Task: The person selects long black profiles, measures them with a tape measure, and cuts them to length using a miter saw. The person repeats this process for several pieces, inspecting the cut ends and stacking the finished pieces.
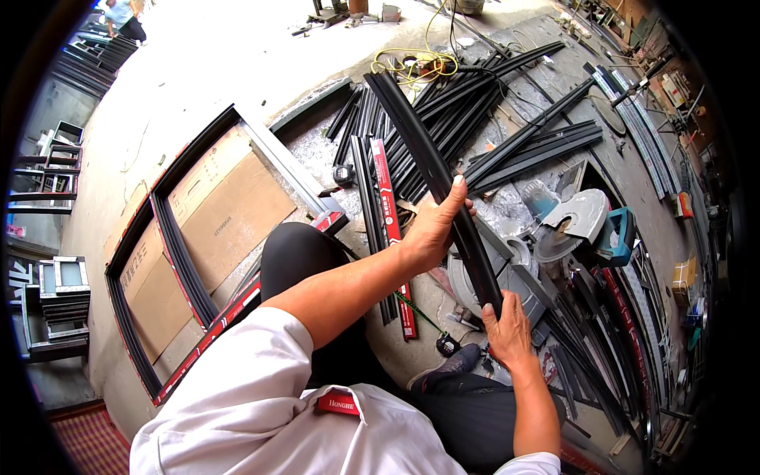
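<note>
A long black metal profile (pixel 415 131) slants across the middle, from the upper centre down toward my right knee. My left hand (pixel 435 226) is closed around its middle, thumb lying along the top. Lower down, my right hand (pixel 509 328) grips the near end with the thumb on the upper face. Below the profile, a cut-off saw (pixel 582 226) with a round blade guard and teal handle stands on the floor. Left of my knee lies a black rectangular frame (pixel 178 253) with a crossbar and brown cardboard (pixel 237 210) within it.
A heap of black profiles (pixel 467 103) lies ahead, under a yellow cable (pixel 412 63). Two tape measures, one at the heap's left (pixel 343 174) and one by my foot (pixel 448 343), rest on the floor. More strips (pixel 609 348) crowd the right. Another person (pixel 123 16) is far left.
</note>
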Available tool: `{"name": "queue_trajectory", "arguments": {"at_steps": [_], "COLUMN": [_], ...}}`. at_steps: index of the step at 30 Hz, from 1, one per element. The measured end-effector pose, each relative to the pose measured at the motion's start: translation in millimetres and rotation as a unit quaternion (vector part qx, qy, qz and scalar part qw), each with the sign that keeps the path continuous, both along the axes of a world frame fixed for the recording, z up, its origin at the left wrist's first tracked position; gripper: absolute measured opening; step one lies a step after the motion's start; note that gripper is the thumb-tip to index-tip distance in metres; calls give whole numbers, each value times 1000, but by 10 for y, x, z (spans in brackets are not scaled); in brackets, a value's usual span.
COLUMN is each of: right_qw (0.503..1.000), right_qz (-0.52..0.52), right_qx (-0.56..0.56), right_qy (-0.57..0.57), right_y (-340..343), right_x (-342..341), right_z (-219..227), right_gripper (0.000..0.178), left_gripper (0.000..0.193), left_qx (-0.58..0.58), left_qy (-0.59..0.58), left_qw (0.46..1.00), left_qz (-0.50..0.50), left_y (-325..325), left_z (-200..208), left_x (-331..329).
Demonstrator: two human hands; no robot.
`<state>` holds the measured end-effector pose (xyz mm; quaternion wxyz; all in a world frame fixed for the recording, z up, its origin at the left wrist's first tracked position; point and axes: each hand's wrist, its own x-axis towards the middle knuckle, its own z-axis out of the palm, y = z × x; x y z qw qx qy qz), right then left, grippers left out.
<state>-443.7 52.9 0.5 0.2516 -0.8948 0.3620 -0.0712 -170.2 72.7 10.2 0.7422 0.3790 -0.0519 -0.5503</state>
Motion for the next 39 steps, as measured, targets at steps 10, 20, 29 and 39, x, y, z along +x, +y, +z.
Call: {"name": "queue_trajectory", "arguments": {"at_steps": [10, 20, 29, 39], "right_qw": [996, 996, 994, 992], "right_qz": [-16, -12, -44, -87], "right_qx": [89, 40, -41, -41], "right_qy": [9, 78, 92, 79], "right_y": [38, -65, -414, -537], "right_x": [60, -42, -713, -1256], "right_z": [46, 264, 437, 133], "right_gripper": [58, 52, 47, 36], "left_gripper": [46, 42, 32, 40], "left_qx": [-25, -61, -79, -129], "left_qy": [62, 47, 27, -140], "left_qw": [998, 991, 984, 971], "left_qz": [-9, 113, 156, 142], "left_y": [12, -163, 9, 137], "left_z": [-59, 135, 309, 577], "left_x": [-10, 459, 691, 331]}}
